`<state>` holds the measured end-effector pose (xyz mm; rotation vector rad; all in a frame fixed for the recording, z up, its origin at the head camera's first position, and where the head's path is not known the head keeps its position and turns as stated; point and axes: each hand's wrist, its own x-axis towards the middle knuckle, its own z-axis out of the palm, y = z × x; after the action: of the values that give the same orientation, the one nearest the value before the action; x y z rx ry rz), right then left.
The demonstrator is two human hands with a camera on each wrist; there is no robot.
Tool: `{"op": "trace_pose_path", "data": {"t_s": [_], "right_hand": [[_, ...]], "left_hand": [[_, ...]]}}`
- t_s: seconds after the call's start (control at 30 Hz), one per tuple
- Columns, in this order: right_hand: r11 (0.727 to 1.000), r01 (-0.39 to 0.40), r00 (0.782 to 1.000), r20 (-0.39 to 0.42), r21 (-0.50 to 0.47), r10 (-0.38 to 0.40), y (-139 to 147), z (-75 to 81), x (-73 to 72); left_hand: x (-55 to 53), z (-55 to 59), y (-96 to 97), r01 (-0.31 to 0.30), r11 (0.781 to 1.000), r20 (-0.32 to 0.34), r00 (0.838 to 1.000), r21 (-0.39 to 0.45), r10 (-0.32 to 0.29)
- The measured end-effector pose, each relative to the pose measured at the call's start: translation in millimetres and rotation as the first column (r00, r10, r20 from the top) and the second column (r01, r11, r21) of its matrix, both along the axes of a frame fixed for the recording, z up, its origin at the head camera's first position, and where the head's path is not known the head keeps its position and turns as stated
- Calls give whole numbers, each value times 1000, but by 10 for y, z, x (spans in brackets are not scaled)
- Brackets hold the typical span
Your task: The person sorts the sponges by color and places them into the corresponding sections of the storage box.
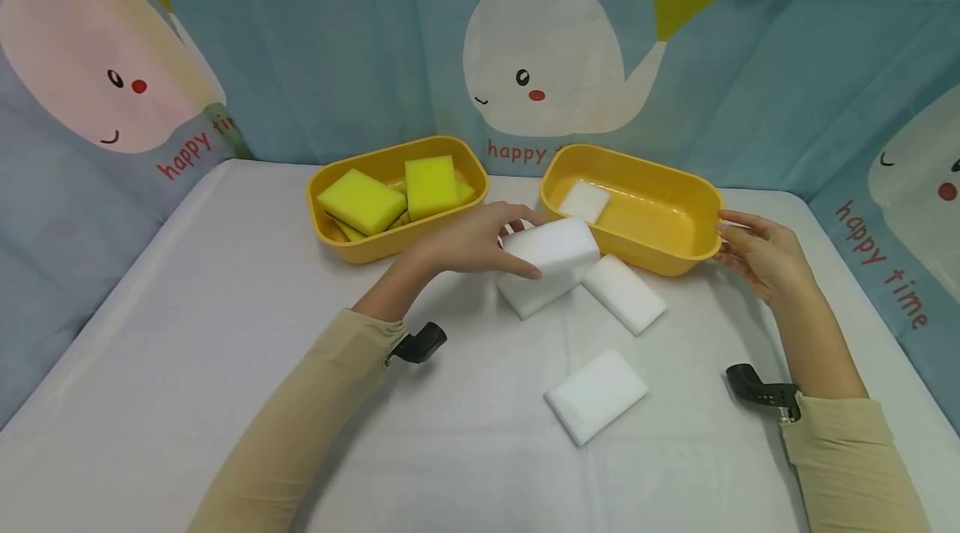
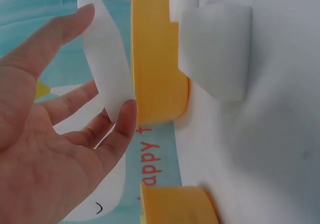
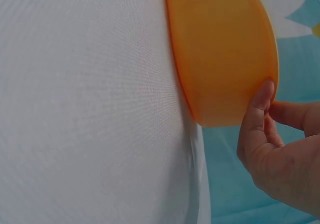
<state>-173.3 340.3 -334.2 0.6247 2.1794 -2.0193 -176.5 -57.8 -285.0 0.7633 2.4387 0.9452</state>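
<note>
My left hand [image 1: 480, 241] holds a white sponge block [image 2: 106, 54] between thumb and fingertips, lifted in front of the right yellow tray. Below it, partly covered in the head view, another white block [image 1: 528, 295] lies on the table. My right hand [image 1: 768, 253] grips the right end of that yellow tray [image 1: 693, 245], fingertips at its rim; the right wrist view shows a fingertip [image 3: 266, 88] on the outer wall. A single white block [image 1: 585, 201] lies inside the tray's left end. Two more white blocks, one nearer the tray [image 1: 624, 294] and one nearer me [image 1: 596, 395], lie on the table.
To the left stands a second yellow tray [image 1: 375, 249] piled with several yellow sponges [image 1: 362, 201]. Behind both trays hangs a blue whale-print curtain [image 1: 360, 41], which also runs along the sides of the white table [image 1: 187, 333].
</note>
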Motion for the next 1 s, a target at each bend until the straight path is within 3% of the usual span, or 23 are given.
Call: {"op": "trace_pose_path", "data": {"t_s": [0.27,0.53,1.0], "right_hand": [[1000,-4,1000,-9,-17,3,18,-1,-4],[1000,-4,1000,-12,-12,4,11,3,-5],[1000,6,1000,1,-20,-6,-11,25,5]], "left_hand": [[-73,33,172,-11,1000,-39,999,-1,11],[-145,49,328,-60,998,-86,995,-27,57],[-269,138,592,-97,994,-71,993,-41,94]]}}
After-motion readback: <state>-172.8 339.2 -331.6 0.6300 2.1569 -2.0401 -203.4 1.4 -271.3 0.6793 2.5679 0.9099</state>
